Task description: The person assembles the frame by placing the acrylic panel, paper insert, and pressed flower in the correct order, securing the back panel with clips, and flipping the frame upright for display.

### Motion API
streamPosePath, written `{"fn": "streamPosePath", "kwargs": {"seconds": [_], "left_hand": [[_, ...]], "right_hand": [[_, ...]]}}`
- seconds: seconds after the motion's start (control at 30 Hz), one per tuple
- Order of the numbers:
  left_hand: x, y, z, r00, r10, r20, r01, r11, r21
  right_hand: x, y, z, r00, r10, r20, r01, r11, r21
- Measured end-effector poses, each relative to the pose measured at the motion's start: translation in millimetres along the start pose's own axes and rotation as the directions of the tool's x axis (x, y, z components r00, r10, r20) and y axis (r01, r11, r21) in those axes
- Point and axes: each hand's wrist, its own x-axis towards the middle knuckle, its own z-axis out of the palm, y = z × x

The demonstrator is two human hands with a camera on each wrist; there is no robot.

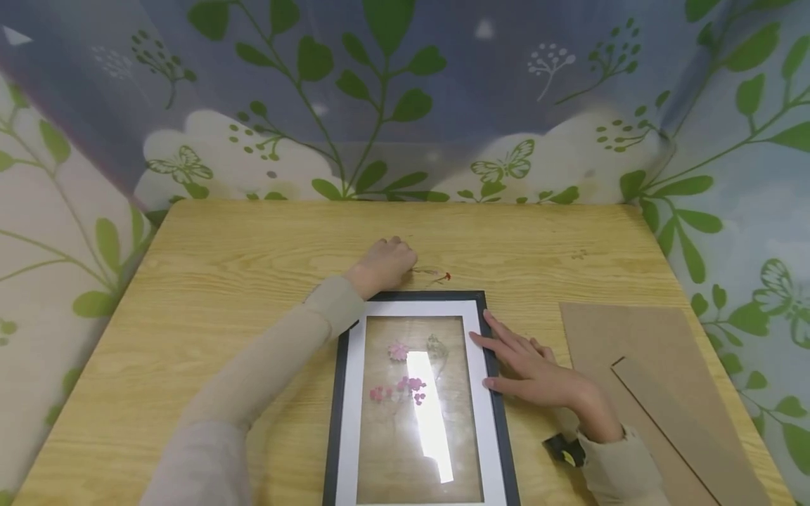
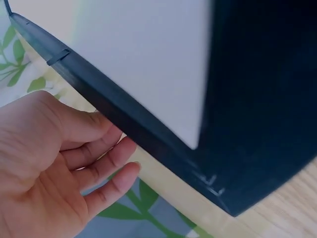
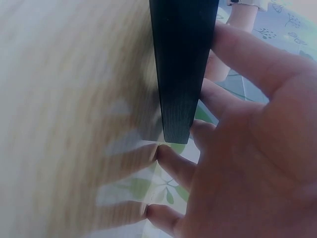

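A black picture frame [image 1: 502,429] with a white mat [image 1: 418,308] lies on the table. Pink dried flowers [image 1: 411,384] and a pale green sprig [image 1: 436,346] show within its glass opening. My left hand [image 1: 384,266] is just beyond the frame's far edge, fingers bent, beside thin dried stems with a small red flower [image 1: 447,276]. In the left wrist view its thumb and forefinger tips are hidden behind the frame's edge, so I cannot tell whether they pinch a stem. My right hand [image 1: 531,369] rests spread on the frame's right side, fingers nearly straight.
A brown backing board [image 1: 595,330] with a stand flap [image 1: 664,414] lies on the wooden table [image 1: 253,239] at the right. Beneath my right wrist shows a small black device [image 1: 563,450] with a yellow spot. Leaf-patterned cloth [image 1: 405,161] hangs round the table.
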Motion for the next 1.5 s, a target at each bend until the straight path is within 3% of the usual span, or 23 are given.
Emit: {"fn": "streamPosePath", "kwargs": {"seconds": [0.37, 0.47, 0.7, 0.8, 1.03, 1.3, 1.5], "left_hand": [[-0.3, -11.6, 5.3, 1.0, -0.023, 0.018, 0.024, 0.999, -0.048], [-1.3, -14.1, 5.2, 1.0, -0.015, 0.0, 0.015, 0.998, -0.056], [-2.8, -11.8, -5.0, 0.997, 0.055, -0.056, -0.054, 0.998, 0.015], [-3.9, -9.4, -10.4, 0.996, 0.08, -0.042, -0.081, 0.996, -0.021], [-3.7, -3.8, -17.0, 0.996, 0.071, 0.052, -0.063, 0.989, -0.137], [6.5, -2.4, -15.3, 0.997, 0.047, 0.059, -0.033, 0.975, -0.218], [5.3, -8.7, -14.4, 0.996, 0.036, 0.076, -0.015, 0.963, -0.27]], "right_hand": [[1.7, -0.2, 0.3, 1.0, 0.007, 0.006, -0.007, 1.0, -0.014], [1.7, -0.6, 0.7, 1.0, 0.006, 0.01, -0.006, 1.0, -0.01], [0.6, -1.3, -0.4, 1.0, 0.012, 0.007, -0.012, 1.0, -0.012], [0.5, -1.4, -1.0, 1.0, 0.012, 0.004, -0.012, 1.0, -0.012], [-0.6, -1.8, -1.3, 1.0, 0.021, 0.01, -0.021, 1.0, -0.005], [-0.5, -1.0, -1.1, 1.0, 0.02, 0.004, -0.02, 1.0, -0.008], [0.1, -1.2, -1.3, 1.0, 0.019, 0.006, -0.019, 1.0, -0.002]]}}
